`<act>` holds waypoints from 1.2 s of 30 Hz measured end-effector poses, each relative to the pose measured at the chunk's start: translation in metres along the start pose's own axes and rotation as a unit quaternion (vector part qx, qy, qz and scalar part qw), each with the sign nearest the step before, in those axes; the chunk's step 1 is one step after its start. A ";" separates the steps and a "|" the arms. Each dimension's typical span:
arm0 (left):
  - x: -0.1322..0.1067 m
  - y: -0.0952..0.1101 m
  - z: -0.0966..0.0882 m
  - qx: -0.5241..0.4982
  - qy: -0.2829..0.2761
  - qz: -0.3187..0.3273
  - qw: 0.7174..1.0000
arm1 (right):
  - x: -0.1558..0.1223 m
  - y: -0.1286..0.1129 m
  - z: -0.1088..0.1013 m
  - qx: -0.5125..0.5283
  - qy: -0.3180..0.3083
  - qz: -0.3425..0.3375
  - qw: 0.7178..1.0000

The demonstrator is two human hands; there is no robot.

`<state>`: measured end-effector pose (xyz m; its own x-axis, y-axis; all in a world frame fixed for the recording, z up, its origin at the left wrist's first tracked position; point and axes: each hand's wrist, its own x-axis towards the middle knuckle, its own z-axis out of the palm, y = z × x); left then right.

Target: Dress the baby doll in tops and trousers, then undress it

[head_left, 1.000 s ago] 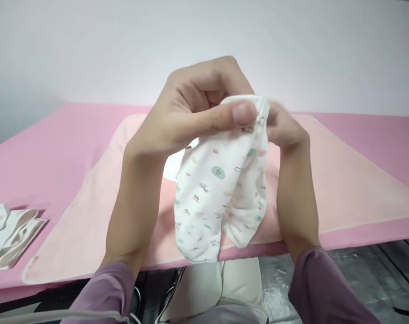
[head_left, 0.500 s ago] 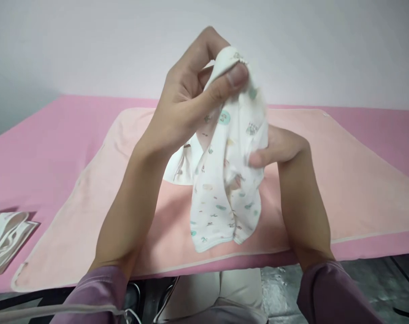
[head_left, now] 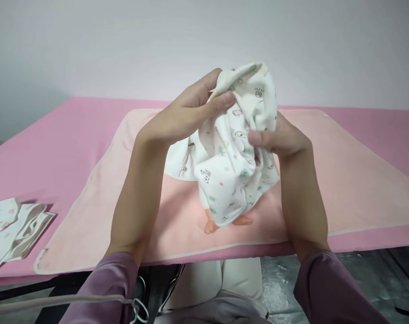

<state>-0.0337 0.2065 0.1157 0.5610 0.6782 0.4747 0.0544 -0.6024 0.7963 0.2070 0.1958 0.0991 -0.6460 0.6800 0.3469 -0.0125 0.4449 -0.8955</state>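
I hold a small white baby garment (head_left: 238, 153) printed with little coloured motifs, bunched up above the table. My left hand (head_left: 194, 110) pinches its upper left edge between thumb and fingers. My right hand (head_left: 278, 137) grips the cloth from the right, thumb pressed onto the front. Below the garment a doll's bare feet (head_left: 224, 222) stick out, resting on a pale pink mat (head_left: 342, 180). The rest of the doll is hidden by the cloth and my hands.
The mat lies on a bright pink table cover (head_left: 56, 144). Folded printed cloths (head_left: 15, 227) sit at the left edge of the table. A grey floor (head_left: 359, 274) shows below the table's front edge, and a plain white wall stands behind.
The garment hung loose from my raised left hand; now both hands have gathered it into a bunch and lowered it, and the doll's feet show beneath it.
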 end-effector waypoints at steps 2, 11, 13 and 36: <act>0.003 -0.001 0.004 -0.009 0.032 -0.014 0.999 | -0.002 -0.004 -0.007 -0.018 -0.084 0.043 0.995; -0.001 0.000 0.014 -0.063 -0.002 -0.065 0.996 | -0.002 -0.013 0.010 0.079 0.136 -0.049 0.986; 0.000 -0.001 0.017 -0.108 0.053 -0.035 0.992 | -0.002 -0.007 0.004 0.064 0.117 -0.033 0.990; 0.002 0.000 0.018 -0.122 0.002 -0.063 0.990 | 0.004 0.012 -0.002 0.024 0.184 -0.052 0.981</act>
<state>-0.0176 0.2000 0.1094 0.5584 0.7440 0.3669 -0.0781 -0.3932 0.9161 0.2055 0.2055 0.0900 -0.3197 0.8006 0.5067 -0.1047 0.5017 -0.8587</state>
